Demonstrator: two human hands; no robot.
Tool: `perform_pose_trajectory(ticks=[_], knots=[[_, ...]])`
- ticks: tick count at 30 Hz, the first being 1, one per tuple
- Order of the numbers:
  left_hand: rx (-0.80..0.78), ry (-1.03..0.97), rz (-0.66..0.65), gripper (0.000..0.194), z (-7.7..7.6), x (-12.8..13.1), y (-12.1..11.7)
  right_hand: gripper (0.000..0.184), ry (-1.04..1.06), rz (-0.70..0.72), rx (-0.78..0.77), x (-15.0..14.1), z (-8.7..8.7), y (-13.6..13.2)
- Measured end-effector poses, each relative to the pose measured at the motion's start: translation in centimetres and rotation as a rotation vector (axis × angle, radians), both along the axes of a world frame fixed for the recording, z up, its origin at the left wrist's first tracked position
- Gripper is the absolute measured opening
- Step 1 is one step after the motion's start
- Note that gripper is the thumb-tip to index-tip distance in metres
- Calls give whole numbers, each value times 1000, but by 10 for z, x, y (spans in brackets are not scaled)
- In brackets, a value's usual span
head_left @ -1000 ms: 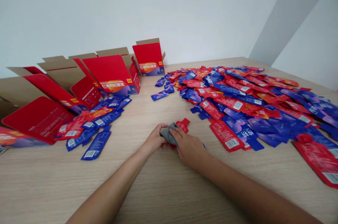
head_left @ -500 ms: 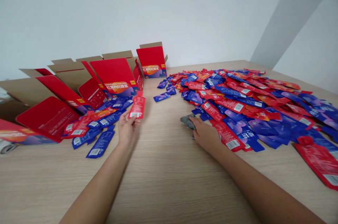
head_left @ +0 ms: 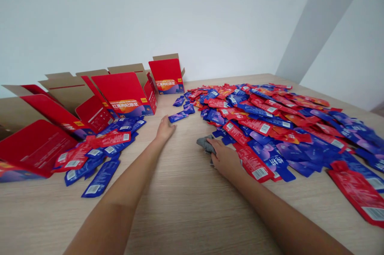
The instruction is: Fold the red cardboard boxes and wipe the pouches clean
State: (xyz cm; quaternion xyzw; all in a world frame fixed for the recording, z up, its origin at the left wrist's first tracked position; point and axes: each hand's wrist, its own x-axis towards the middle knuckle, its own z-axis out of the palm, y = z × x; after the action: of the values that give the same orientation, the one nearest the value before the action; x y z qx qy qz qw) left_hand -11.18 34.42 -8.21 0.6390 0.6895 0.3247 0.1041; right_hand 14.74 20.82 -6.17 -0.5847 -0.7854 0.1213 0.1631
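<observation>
My left hand (head_left: 165, 129) reaches forward over the table, thumb and fingers apart, with nothing in it. Just beyond its fingertips lies a blue sachet (head_left: 178, 117), at the near left edge of the large pile. Whether the fingers touch that sachet I cannot tell. My right hand (head_left: 223, 155) is closed on a crumpled grey cloth (head_left: 205, 144), low over the tabletop. It rests beside the near edge of the pile, close to a red sachet (head_left: 253, 163) with a barcode.
A big heap of red and blue sachets (head_left: 264, 117) covers the right side. A smaller group of sachets (head_left: 103, 145) lies at left, before several open red cartons (head_left: 117, 91). Another open carton (head_left: 166, 77) stands by the wall at the back.
My left hand has let go of the red sachet, which now lies on the small left group. The hand has moved right and forward. My right hand keeps the cloth in nearly the same place.
</observation>
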Motion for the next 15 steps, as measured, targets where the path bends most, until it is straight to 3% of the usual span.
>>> perform_pose_trajectory(ticks=[3, 7, 12, 15], knots=[[-45, 66, -22, 57, 4, 9, 21, 52, 51, -5, -1, 1, 1, 1], [-42, 89, -99, 42, 8, 21, 17, 51, 105, 9, 17, 2, 0, 1], [-6, 68, -203, 25, 12, 32, -30, 50, 250, -38, 44, 7, -11, 5], [-86, -292, -207, 20, 8, 41, -74, 49, 419, -91, 118, 10, -18, 8]])
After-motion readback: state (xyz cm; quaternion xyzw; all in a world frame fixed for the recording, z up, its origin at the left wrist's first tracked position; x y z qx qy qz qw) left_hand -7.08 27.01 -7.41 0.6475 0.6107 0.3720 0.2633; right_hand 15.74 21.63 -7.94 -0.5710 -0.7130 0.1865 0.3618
